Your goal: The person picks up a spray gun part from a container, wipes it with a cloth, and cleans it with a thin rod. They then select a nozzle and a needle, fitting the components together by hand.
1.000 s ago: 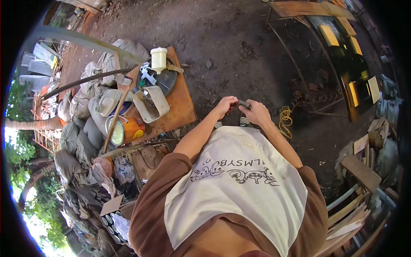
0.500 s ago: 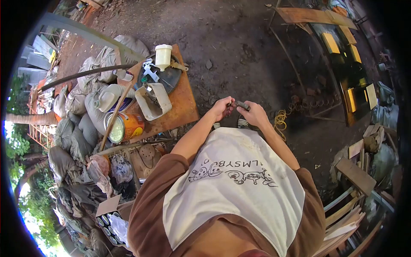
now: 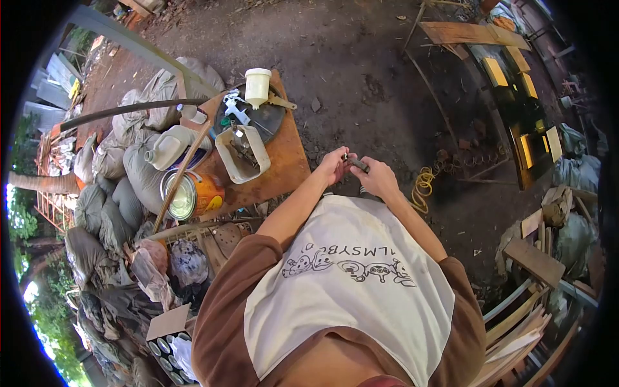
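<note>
Two hands: we hold them close together in front of our chest, above the dirt ground (image 3: 361,77); both are clamped on one thing
Left hand (image 3: 333,166): fingers curled in; it grips the left end of the small dark metal part (image 3: 356,164)
Right hand (image 3: 377,177): thumb and fingers pinch the right end of that part; the knuckles face up
Part: slim and dark; it bridges the gap between our hands and tilts down a little toward the right; we cannot tell its finer shape, it is too small
Board (image 3: 284,161): rusty orange, just left of our left forearm; it carries several things
On the board: a cut white jug (image 3: 242,153) with dark metal bits inside; behind it a dark round disc (image 3: 255,119) and a white lidded cup (image 3: 258,87) at the far edge
Tin can (image 3: 193,193): orange, lying on its side at the near left corner of the board, its open mouth facing left
Sacks (image 3: 129,168): grey, piled left of the board
Yellow cord (image 3: 422,184): coiled on the ground, near our right forearm
</note>
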Demonstrator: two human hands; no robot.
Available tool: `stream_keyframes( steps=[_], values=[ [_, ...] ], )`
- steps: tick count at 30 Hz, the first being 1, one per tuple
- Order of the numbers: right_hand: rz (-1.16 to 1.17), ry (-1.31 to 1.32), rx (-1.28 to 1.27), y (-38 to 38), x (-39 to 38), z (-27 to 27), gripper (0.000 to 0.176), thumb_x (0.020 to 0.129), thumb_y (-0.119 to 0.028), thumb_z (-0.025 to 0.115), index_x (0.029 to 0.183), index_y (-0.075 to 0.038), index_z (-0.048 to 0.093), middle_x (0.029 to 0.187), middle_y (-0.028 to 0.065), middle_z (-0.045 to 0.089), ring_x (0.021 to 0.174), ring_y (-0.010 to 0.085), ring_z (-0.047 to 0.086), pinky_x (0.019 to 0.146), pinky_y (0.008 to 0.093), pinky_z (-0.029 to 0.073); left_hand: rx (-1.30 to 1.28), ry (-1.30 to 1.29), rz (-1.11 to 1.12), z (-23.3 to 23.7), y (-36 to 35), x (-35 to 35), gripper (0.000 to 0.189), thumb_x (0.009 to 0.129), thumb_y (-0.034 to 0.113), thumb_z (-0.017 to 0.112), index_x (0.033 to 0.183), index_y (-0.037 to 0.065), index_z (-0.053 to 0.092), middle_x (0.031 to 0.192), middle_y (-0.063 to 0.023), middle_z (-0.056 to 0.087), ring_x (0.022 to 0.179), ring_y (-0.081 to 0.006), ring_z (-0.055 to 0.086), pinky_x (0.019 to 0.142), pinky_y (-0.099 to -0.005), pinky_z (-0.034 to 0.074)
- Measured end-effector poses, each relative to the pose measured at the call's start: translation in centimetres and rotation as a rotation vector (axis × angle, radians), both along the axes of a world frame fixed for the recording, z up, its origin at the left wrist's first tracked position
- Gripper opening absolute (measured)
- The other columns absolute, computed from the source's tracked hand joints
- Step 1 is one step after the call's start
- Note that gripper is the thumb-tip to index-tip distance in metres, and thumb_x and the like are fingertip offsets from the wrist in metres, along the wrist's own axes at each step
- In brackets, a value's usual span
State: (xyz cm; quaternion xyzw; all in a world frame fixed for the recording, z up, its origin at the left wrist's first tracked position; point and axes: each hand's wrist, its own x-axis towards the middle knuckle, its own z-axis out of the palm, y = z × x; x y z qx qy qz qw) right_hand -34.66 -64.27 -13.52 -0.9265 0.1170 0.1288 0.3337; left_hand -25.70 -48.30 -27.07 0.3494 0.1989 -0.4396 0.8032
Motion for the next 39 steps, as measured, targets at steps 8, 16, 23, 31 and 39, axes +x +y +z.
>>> stream_keyframes(
  steps=[8, 16, 23, 31, 39],
  values=[
    [-0.038, -0.031, 0.05, 3.7, 0.1, -0.2, 0.04, 0.094, -0.048, 0.069, 0.103, -0.009, 0.071, 0.085, 0.021, 0.073, 0.088, 0.0448, 0.07, 0.075, 0.0533, 0.053, -0.141, 0.281, 0.225, -0.1, 2.1, -0.3, 0.031, 0.113, 0.037, 0.039, 0.104, 0.012, 0.056, 0.123, -0.0175, 0.072, 0.11, -0.0272, 0.071, 0.09, -0.0427, 0.06],
    [0.016, -0.021, 0.029, 2.9, 2.4, -0.4, 0.04, 0.094, -0.049, 0.068, 0.104, -0.01, 0.071, 0.084, 0.021, 0.073, 0.087, 0.0444, 0.07, 0.075, 0.0534, 0.053, -0.202, 0.308, 0.343, 0.4, 2.0, 1.4, 0.034, 0.113, 0.04, 0.038, 0.104, 0.01, 0.052, 0.12, -0.0184, 0.073, 0.103, -0.0276, 0.073, 0.088, -0.041, 0.062],
    [0.098, 0.046, -0.002, 1.0, 5.1, 0.4, 0.039, 0.095, -0.049, 0.067, 0.106, -0.011, 0.071, 0.094, 0.0192, 0.076, 0.092, 0.0433, 0.071, 0.08, 0.0537, 0.055, -0.186, 0.177, 0.296, -1.6, 0.4, 1.9, 0.044, 0.112, 0.041, 0.044, 0.125, 0.002, 0.058, 0.116, -0.0131, 0.073, 0.099, -0.0254, 0.072, 0.089, -0.0372, 0.06],
    [0.281, 0.01, -0.025, -0.2, 7.9, -1.6, 0.039, 0.094, -0.047, 0.067, 0.108, -0.011, 0.071, 0.09, 0.0212, 0.074, 0.09, 0.0438, 0.071, 0.077, 0.0533, 0.054, -0.077, 0.258, 0.511, -2.0, -0.1, 2.5, 0.037, 0.11, 0.039, 0.05, 0.121, 0.005, 0.06, 0.114, -0.01, 0.072, 0.1, -0.0216, 0.071, 0.085, -0.0342, 0.062],
    [0.347, 0.032, 0.015, 0.9, 12.2, -1.8, 0.045, 0.093, -0.05, 0.068, 0.114, -0.011, 0.072, 0.096, 0.0222, 0.075, 0.095, 0.0452, 0.07, 0.081, 0.0528, 0.055, -0.054, 0.177, 0.684, -2.2, 0.7, 3.7, 0.033, 0.11, 0.037, 0.051, 0.113, 0.007, 0.062, 0.114, -0.0106, 0.071, 0.105, -0.0233, 0.07, 0.095, -0.0403, 0.058]
  ],
)
